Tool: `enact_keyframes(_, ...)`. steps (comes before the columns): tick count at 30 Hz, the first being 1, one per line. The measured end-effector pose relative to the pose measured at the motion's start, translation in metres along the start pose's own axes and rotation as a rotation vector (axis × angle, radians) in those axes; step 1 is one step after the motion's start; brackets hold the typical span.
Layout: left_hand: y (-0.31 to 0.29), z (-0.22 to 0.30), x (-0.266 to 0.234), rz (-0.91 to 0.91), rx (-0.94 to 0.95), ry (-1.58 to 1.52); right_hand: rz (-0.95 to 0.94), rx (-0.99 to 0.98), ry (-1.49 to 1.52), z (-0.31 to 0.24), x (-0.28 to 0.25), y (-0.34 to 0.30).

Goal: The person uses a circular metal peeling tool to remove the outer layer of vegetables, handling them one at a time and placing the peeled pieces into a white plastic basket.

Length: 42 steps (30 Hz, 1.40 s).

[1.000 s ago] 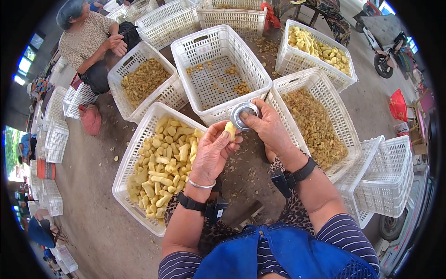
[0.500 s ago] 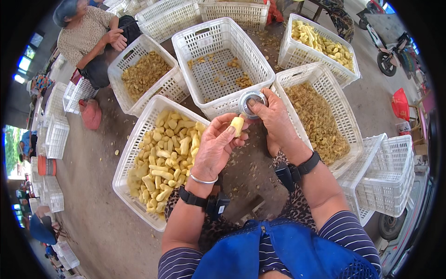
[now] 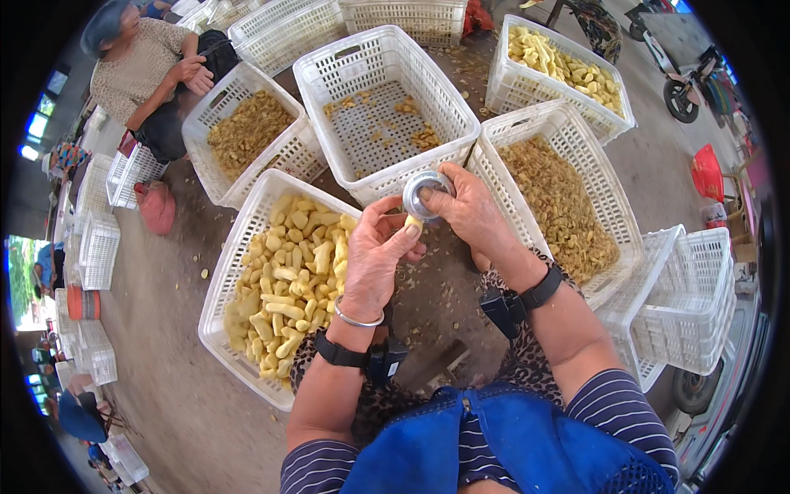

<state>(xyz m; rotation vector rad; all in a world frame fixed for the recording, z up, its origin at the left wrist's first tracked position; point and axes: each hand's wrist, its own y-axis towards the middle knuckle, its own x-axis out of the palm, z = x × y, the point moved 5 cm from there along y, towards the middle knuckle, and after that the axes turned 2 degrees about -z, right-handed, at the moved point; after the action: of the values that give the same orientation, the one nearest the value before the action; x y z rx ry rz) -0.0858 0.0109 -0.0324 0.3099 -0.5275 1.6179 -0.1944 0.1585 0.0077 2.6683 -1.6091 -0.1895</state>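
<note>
My left hand (image 3: pixel 370 259) pinches a pale yellow peeled piece of ginger (image 3: pixel 413 222), mostly covered by my fingers and the tool. Gripped in my right hand (image 3: pixel 477 212) is a round, shallow metal scraper like a lid (image 3: pixel 418 183), my thumb pressed inside it. Its lower rim meets the top of the ginger. Both hands are held in front of the near edge of a white crate (image 3: pixel 395 171) with a few brown scraps on its floor. Beside my left forearm stands a white crate (image 3: pixel 218 325) heaped with peeled ginger (image 3: pixel 284 296).
Right of my hands is a crate (image 3: pixel 512 193) of brown peelings (image 3: pixel 555 206); another peelings crate (image 3: pixel 276 163) stands back left, near a seated person (image 3: pixel 148 70). A crate of yellow ginger (image 3: pixel 531 97) is back right. Stacked crates (image 3: pixel 687 305) stand at the right. Scraps litter the floor.
The metal scraper has come left and down onto the ginger, which was plainly visible before and is now mostly covered. My hands are closer together. The view has shifted slightly.
</note>
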Motion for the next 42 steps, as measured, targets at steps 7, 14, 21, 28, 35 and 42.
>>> enact_keyframes(7,-0.003,0.005,0.016,0.027,-0.112,-0.06,0.218,0.113,0.325,0.081,-0.039,0.022)
enact_keyframes(14,0.026,-0.014,0.044,-0.043,-0.168,-0.058,0.445,0.173,0.51,0.1,-0.147,0.057)
enact_keyframes(21,0.037,-0.024,0.082,-0.193,-0.23,0.003,0.586,0.291,0.494,0.099,-0.197,0.071)
enact_keyframes(28,0.111,-0.06,0.09,-0.062,-0.191,-0.122,0.44,0.209,0.483,0.096,-0.191,0.049)
enact_keyframes(35,0.198,-0.084,0.081,0.033,-0.078,-0.03,-0.004,0.299,0.075,0.014,-0.135,-0.033)
enact_keyframes(42,0.229,-0.109,0.096,0.074,-0.007,0.351,-0.342,0.449,0.253,0.011,-0.105,-0.06)
